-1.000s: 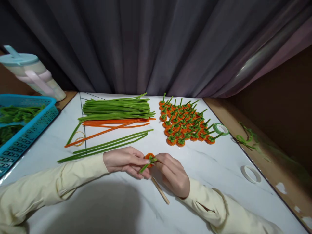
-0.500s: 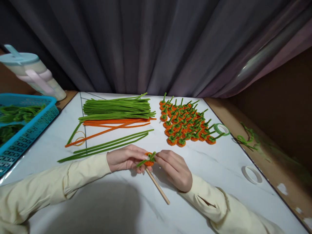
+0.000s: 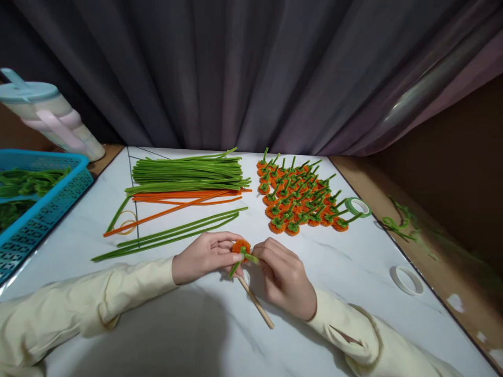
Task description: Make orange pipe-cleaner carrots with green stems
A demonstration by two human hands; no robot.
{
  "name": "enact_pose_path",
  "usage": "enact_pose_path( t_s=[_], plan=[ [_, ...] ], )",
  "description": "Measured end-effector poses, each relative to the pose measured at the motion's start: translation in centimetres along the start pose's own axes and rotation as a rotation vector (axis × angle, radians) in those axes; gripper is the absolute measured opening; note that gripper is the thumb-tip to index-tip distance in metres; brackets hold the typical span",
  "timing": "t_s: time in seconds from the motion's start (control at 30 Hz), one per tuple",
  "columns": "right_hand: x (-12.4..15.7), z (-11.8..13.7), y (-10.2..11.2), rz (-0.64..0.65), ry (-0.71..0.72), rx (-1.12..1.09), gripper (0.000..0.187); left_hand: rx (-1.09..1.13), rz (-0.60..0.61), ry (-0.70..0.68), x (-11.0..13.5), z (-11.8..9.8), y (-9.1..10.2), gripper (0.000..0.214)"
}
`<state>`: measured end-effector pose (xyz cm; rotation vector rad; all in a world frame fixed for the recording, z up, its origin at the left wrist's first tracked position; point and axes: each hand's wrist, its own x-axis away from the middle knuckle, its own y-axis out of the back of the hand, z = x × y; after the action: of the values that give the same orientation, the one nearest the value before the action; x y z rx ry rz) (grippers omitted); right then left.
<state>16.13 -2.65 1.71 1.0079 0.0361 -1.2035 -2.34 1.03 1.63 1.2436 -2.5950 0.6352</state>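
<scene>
**Orange coil pinched in both hands**

The left hand [image 3: 204, 256] grips the coil [image 3: 241, 246] and the right hand [image 3: 285, 275] pinches its green stem [image 3: 236, 266], just above the tabletop [image 3: 334, 272] at front centre, with a stick [image 3: 257, 305] jutting beneath. By my reading much is done: a pile [image 3: 301, 199] of like pieces lies behind. Loose green stems [image 3: 188, 173] and orange stems [image 3: 184, 198] remain unused. The basket [image 3: 47, 209] holds green pieces too.

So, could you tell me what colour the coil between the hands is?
The coil is orange with a green stem, shown best in the head view.

Left hand [image 3: 204, 257] and right hand [image 3: 283, 275] fingertip to fingertip, both pinched.
</scene>
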Motion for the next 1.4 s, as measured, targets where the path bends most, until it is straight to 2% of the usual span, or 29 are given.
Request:
enact_pose_path(
  t_s=[0.1,0.17,0.23,0.27,0.33,0.4,0.47,0.53,0.57,0.67,0.77,0.93,1.1,1.23,1.4],
  plan=[
    [-0.4,0.3,0.3,0.060,-0.311,-0.191,0.015,-0.088,0.001,-0.089,0.3,0.3,-0.2,0.038],
    [-0.8,0.3,0.5,0.147,-0.523,-0.352,0.014,-0.151,0.021,-0.118,0.4,0.5,-0.2,0.035],
    [-1.1,0.1,0.6,0.225,-0.656,-0.492,0.013,-0.207,0.050,-0.130,0.4,0.7,0.0,0.033],
    [-1.2,0.0,0.7,0.241,-0.678,-0.514,0.013,-0.231,0.067,-0.132,0.3,0.7,0.1,0.033],
    [-1.2,-0.2,0.8,0.218,-0.636,-0.432,0.012,-0.268,0.092,-0.127,0.1,0.6,0.3,0.036],
    [-1.2,-0.3,0.8,0.158,-0.518,-0.274,0.012,-0.312,0.052,-0.131,-0.1,0.3,0.4,0.039],
    [-1.0,-0.3,0.7,0.112,-0.383,-0.158,0.013,-0.413,-0.081,-0.182,0.0,-0.2,0.4,0.034],
    [-0.7,-0.3,0.5,0.085,-0.269,-0.105,0.014,-0.604,-0.213,-0.276,0.2,-0.7,0.3,0.021],
    [-0.6,-0.2,0.3,0.078,-0.222,-0.091,0.015,-0.713,-0.243,-0.324,0.4,-0.8,0.2,0.021],
    [-0.4,-0.1,-0.1,0.080,-0.112,-0.068,0.015,-0.948,-0.201,-0.375,0.6,-1.0,-0.3,0.034],
    [-0.2,-0.1,-0.4,0.092,-0.031,-0.048,0.016,-1.001,-0.150,-0.326,0.6,-0.8,-0.9,0.031],
    [0.0,-0.6,-0.6,0.088,0.008,-0.036,0.018,-0.853,-0.146,-0.190,0.1,-0.4,-1.3,0.025],
    [-0.1,-0.9,-0.6,0.090,-0.007,-0.043,0.016,-0.387,-0.092,0.012,-0.5,0.1,-1.0,0.032],
    [-0.2,-1.2,-0.8,0.058,-0.090,-0.063,0.013,-0.177,-0.081,-0.028,-0.9,0.2,-0.7,0.035],
    [-0.1,-1.5,-1.1,0.026,-0.184,-0.060,0.012,-0.173,-0.114,-0.060,-0.8,0.6,-0.8,0.032]
  ],
)
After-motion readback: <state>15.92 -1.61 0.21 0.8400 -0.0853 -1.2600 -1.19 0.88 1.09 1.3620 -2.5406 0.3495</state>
